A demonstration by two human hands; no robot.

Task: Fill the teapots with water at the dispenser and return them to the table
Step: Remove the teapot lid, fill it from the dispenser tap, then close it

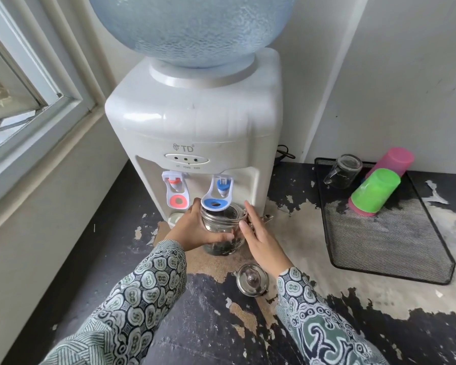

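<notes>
At the centre of the frame, a white countertop water dispenser (195,122) stands on a black counter with peeling, worn patches (327,299), a large blue water bottle (192,27) upturned on top of it. Just below centre, a clear glass teapot with a metal rim (221,230) sits under the blue tap lever (216,196), its mouth pressed up against the lever's paddle. Dark tea leaves lie in its bottom. Your left hand (195,230) wraps around the teapot's left side, fingers curled across the front of the glass in a firm hold. Your right hand (261,235) lies flat and open against the teapot's right side, fingers extended, gripping nothing. Both sleeves carry a green and navy batik pattern. The teapot's round shiny metal lid (252,279) lies on the counter in the lower centre, just beside your right wrist. The red tap lever (175,192) hangs left of the blue one. At right of the frame, a black wire mesh tray (406,246) holds an upturned clear glass mug (344,171) and stacked green and pink plastic cups (377,188).
</notes>
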